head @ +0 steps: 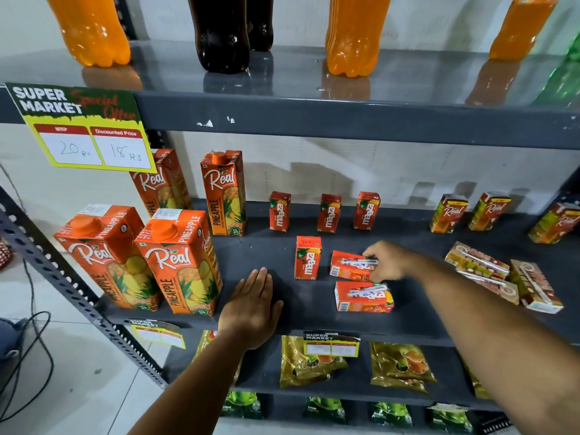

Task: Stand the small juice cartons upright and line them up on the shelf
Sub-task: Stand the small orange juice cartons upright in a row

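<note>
Three small Maaza cartons stand upright in a row at the back of the dark shelf. A fourth stands further forward. Two more lie flat: one has my right hand closing its fingers on its right end, the other lies just in front of it. My left hand rests flat, palm down, on the shelf's front, holding nothing. At the right, three small Real cartons stand upright and several others lie toppled.
Large Real pineapple cartons stand at the shelf's left. Soda bottles fill the shelf above, with a price sign hanging from its edge. Yellow and green pouches lie on the lower shelves. A perforated metal upright runs at the left.
</note>
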